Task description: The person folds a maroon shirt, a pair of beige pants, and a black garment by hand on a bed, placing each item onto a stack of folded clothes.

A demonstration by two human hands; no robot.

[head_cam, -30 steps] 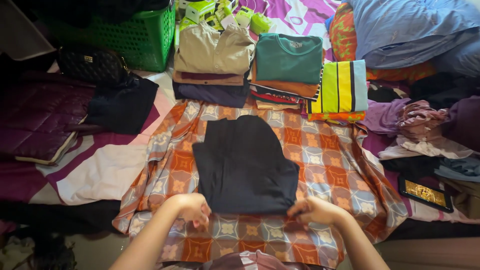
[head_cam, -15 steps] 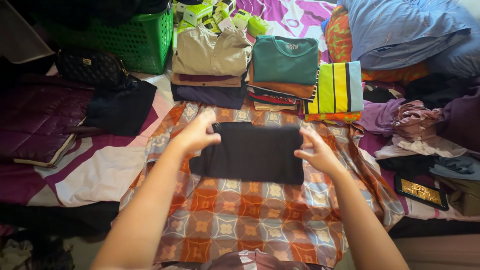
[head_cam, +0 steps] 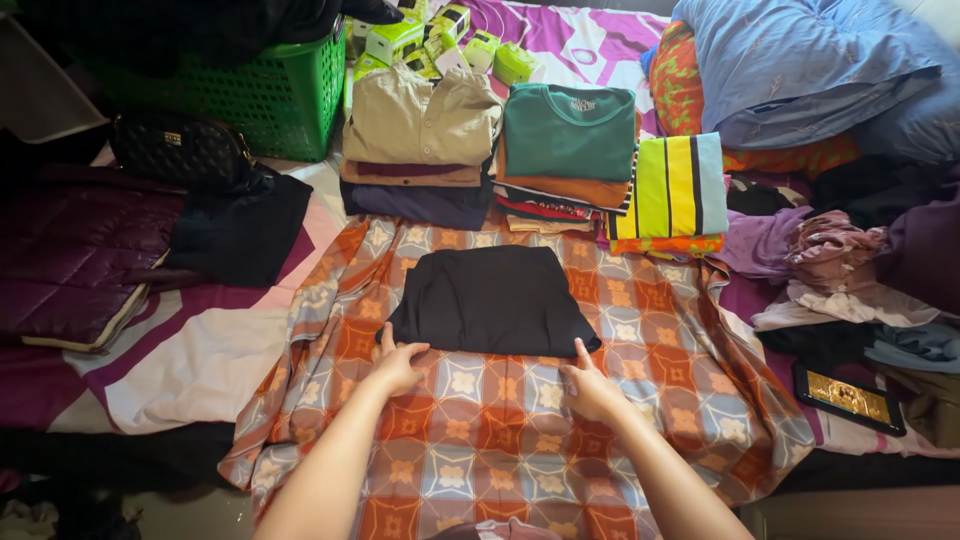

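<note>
Head view: both hands touch folded black garment (head_cam: 490, 300) near edge.

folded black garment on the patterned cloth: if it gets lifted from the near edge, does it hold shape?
Probably not. The folded black fabric garment lies flat with soft, uneven edges, so it likely droops and unfolds if lifted by one edge. It looks thin, so likely light. Pushed, it may drag and wrinkle the orange patterned cloth beneath.

Lay along the bed's far edge: a green basket (head_cam: 285, 95), a beige shirt (head_cam: 425, 118) stacked beside a teal shirt (head_cam: 570, 130), then a striped cloth (head_cam: 670, 185). Rested near the left edge: a black quilted bag (head_cam: 180, 150). Sat by the right edge: a tablet (head_cam: 848, 397).
</note>
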